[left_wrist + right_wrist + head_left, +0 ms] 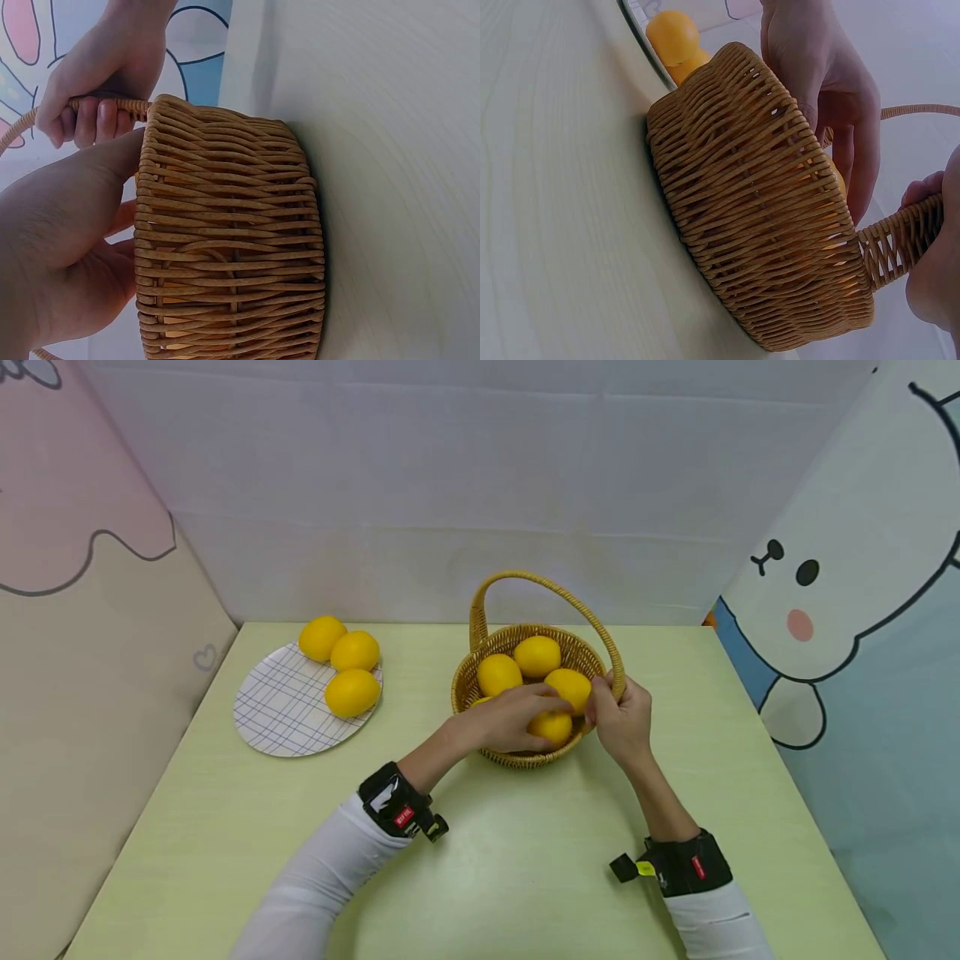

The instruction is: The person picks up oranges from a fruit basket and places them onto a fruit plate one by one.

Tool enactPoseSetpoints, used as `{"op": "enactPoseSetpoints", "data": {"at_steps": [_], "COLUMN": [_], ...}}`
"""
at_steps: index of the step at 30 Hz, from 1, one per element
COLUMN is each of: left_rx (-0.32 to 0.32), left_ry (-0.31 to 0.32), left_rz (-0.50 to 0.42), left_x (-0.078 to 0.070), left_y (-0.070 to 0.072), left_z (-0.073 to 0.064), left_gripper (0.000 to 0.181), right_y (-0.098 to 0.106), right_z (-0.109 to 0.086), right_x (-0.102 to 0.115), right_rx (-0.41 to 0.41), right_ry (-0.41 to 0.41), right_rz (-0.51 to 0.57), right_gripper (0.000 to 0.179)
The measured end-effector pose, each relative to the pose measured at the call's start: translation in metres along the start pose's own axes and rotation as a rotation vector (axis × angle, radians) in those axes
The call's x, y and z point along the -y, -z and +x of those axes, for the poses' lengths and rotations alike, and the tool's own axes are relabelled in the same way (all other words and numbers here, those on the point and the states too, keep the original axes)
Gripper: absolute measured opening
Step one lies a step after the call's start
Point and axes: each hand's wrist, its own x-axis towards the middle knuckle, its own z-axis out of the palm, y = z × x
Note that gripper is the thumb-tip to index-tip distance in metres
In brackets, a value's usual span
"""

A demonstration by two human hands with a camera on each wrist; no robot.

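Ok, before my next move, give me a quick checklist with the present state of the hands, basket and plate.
1. Left hand on a lemon: ok, fingers curled round it; firmness of grip, cannot tell.
2. That lemon out of the basket: not ok, it is down inside.
3. Right hand on the handle: ok, gripping it near the rim.
4. Basket standing upright on the table: ok.
5. Room on the plate: ok, its three lemons leave the left part bare.
6. Full count in the basket: cannot tell, a hand hides part of it.
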Motion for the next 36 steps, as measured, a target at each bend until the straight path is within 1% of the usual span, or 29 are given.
{"op": "enactPoseSetpoints", "data": {"at_steps": [6,11,14,19,23,28,36], "left_rx": [0.003,-0.027,-0.064,-0.131,-0.201,-0.289,-0.362], "left_ry": [0.006,-0.021,-0.043,-0.057,-0.079,-0.108,-0.106], "left_rz": [-0.010,-0.009,-0.014,-0.043,-0.062,-0.059,-0.089], "left_x": [-0.002,-0.001,-0.001,0.000,0.000,0.002,0.004], "left_y": [0.001,0.001,0.000,0.000,0.001,0.001,0.004], "left_z": [-0.001,-0.003,-0.004,-0.007,-0.010,-0.013,-0.023], "left_gripper": [0.059,0.058,0.057,0.056,0.058,0.058,0.060], "right_y": [0.001,0.000,0.000,0.000,0.001,0.001,0.000], "right_z": [0.000,0.000,0.000,0.000,0.000,0.001,0.000], "right_x": [0.000,0.000,0.001,0.001,0.000,0.000,0.000], "right_rx": [0.005,0.003,0.000,-0.003,-0.007,-0.007,-0.004], "right_ry": [0.003,-0.005,-0.006,-0.007,-0.012,-0.013,-0.002], "right_rz": [-0.004,-0.003,-0.003,-0.004,0.006,0.010,-0.013], "right_gripper": [0.041,0.041,0.041,0.042,0.042,0.042,0.042]}}
